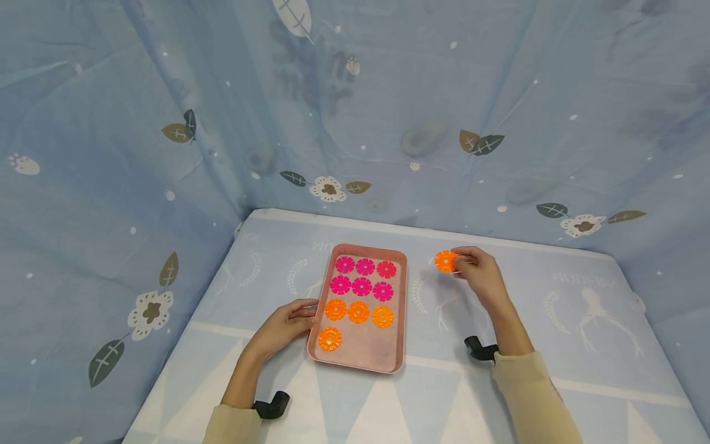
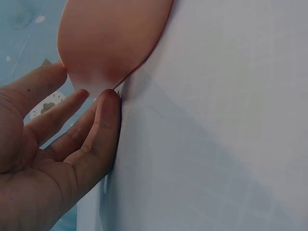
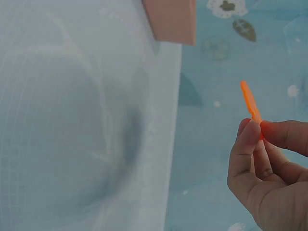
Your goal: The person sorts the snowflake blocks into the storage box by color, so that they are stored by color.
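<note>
Between thumb and fingers, my right hand (image 1: 481, 275) pinches an orange notched disc (image 1: 445, 261), held above the table to the right of a pink tray (image 1: 360, 361). In the right wrist view the disc (image 3: 250, 101) appears nearly edge-on. My left hand (image 1: 281, 327) is at the tray's left side, its fingertips right at the rim, as the left wrist view shows with the tray wall (image 2: 113, 38). Inside the tray, rows of pink notched discs (image 1: 362, 286) lie toward the far end. Nearer lie several orange discs (image 1: 358, 312), with a single one (image 1: 330, 339) in the nearest row.
The table (image 1: 438, 401) is covered by a pale blue and white patterned cloth. Blue printed fabric (image 1: 388, 92) hangs behind it and along both sides. A black wrist mount (image 1: 272, 406) sits on the left wrist, and another (image 1: 480, 349) on the right.
</note>
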The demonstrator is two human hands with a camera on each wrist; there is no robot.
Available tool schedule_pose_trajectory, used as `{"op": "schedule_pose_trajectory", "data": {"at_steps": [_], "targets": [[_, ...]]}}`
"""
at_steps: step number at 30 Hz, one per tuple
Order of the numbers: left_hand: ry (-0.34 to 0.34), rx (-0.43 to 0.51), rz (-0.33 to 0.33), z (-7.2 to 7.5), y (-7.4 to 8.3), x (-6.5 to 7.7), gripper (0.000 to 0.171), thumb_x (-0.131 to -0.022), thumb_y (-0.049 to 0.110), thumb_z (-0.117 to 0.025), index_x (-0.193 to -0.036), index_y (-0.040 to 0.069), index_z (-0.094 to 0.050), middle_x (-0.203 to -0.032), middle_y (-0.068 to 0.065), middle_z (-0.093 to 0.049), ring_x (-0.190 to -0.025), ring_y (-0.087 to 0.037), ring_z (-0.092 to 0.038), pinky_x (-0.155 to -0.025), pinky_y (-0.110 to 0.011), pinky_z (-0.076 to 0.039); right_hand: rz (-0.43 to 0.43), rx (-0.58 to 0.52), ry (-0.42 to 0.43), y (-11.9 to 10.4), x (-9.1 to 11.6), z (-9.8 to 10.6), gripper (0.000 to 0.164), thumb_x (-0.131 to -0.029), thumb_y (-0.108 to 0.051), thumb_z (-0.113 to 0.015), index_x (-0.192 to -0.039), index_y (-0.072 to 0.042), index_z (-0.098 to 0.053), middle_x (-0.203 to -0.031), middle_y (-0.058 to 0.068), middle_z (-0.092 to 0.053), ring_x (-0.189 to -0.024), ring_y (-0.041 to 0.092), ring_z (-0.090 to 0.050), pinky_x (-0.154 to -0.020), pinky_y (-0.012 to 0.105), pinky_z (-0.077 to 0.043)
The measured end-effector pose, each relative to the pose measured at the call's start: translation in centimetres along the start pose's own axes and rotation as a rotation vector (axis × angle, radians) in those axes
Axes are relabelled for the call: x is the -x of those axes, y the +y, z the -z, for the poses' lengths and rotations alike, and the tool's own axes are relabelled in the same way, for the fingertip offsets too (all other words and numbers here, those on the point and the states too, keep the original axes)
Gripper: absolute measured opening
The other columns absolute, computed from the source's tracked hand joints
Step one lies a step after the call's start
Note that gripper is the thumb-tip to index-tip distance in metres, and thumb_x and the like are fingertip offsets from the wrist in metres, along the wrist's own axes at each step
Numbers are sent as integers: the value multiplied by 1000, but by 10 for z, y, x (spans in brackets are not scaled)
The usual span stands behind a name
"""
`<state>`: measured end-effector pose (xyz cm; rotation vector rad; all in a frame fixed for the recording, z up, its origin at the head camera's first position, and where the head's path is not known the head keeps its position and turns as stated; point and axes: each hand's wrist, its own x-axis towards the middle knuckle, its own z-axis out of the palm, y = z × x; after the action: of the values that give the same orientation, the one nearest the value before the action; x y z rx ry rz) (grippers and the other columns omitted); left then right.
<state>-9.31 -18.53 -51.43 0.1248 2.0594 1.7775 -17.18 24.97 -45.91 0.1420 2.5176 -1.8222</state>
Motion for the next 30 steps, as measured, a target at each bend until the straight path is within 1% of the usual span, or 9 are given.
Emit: {"op": "schedule_pose_trajectory", "data": {"at_steps": [6, 15, 23, 28, 30], "targets": [[3, 2, 5, 0, 0, 0, 47, -100, 10, -62, -144, -1, -49, -130, -23, -58, -115, -33, -61, -91, -35, -54, 43, -34, -73, -11, 14, -11, 31, -101, -8, -58, -130, 6, -58, -113, 24, -60, -96, 36, -63, -79, 27, -57], [12, -11, 4, 0, -1, -1, 46, -100, 10, -62, -143, -1, -50, -129, -22, -58, -115, -33, -62, -91, -35, -54, 85, -59, -161, -24, 32, -38, 27, -100, -4, -60, -125, 4, -61, -107, 22, -61, -93, 36, -65, -78, 31, -58], [17, -12, 12, -1, 0, -1, 46, -99, 9, -61, -143, -1, -51, -129, -22, -58, -115, -33, -61, -92, -36, -54, 134, -28, -238, -29, 45, -66, 25, -99, -4, -61, -123, 1, -63, -103, 16, -64, -89, 38, -66, -76, 32, -59], [12, -10, 2, 0, -1, -2, 45, -100, 8, -61, -143, -2, -50, -128, -23, -58, -115, -33, -61, -92, -37, -54, 149, -25, -290, -29, 53, -83, 24, -98, -3, -62, -121, -1, -65, -100, 12, -64, -87, 44, -64, -77, 41, -59], [14, -13, 6, 0, -2, -2, 45, -100, 8, -61, -143, -1, -50, -128, -22, -59, -114, -33, -62, -92, -36, -54, 151, -13, -309, -29, 56, -90, 23, -97, -3, -63, -119, -2, -66, -99, 11, -65, -87, 44, -64, -79, 45, -58]]}}
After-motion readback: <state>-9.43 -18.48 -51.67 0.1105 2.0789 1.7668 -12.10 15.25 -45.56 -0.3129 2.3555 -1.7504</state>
